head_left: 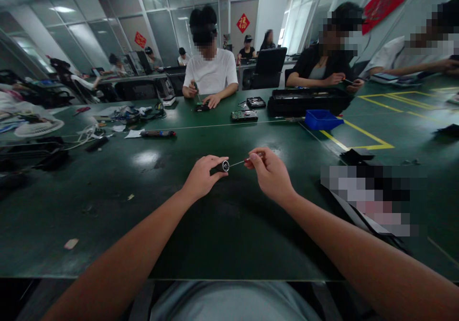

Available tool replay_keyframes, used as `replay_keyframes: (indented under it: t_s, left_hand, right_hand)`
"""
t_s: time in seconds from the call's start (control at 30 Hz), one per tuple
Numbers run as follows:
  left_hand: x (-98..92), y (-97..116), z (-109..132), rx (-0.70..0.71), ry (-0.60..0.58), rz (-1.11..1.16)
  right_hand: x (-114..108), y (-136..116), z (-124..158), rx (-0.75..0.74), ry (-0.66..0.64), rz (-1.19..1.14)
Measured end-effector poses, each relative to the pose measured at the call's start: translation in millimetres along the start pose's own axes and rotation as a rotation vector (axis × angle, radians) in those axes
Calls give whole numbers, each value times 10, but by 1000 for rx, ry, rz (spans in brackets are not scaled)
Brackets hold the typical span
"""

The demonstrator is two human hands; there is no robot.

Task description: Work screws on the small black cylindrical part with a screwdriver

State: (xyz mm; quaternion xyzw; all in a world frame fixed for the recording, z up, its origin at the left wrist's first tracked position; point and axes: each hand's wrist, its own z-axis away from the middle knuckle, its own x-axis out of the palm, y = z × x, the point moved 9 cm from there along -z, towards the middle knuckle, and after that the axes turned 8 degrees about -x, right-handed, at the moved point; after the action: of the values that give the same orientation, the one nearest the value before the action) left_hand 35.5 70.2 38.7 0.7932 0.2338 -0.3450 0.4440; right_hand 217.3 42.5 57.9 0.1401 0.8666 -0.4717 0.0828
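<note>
My left hand (203, 177) is closed round a short black cylinder (221, 166) whose round, silver-rimmed end faces right. What exactly the cylinder is, I cannot make out. Between the thumb and fingers of my right hand (269, 173) is a screwdriver (248, 160) with a red handle. Its thin metal shaft points left, the tip at the cylinder's rimmed end; whether it touches a screw is too small to tell. Both hands are held over the middle of the green table (229, 235).
Beyond my hands lie a dark pen-like tool (158, 133), a hard drive (244, 115), a blue bin (322, 120) and a long black casing (310, 102). A co-worker in a white shirt (211, 72) works opposite. Dark flat items and a blurred sheet (369, 199) lie right.
</note>
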Motion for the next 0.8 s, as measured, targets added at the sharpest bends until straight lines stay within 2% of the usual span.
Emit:
replay_keyframes:
  t_s: [0.23,0.57,0.8]
  left_hand:
    - [-19,-12,-7,-33,13,21]
    - [-9,-39,-6,-47,-7,65]
    - [29,-42,-2,-71,-73,106]
  right_hand:
    - [17,-26,13,-29,-29,57]
    - [32,28,-11,-2,-30,-25]
    - [29,-165,29,-139,-43,146]
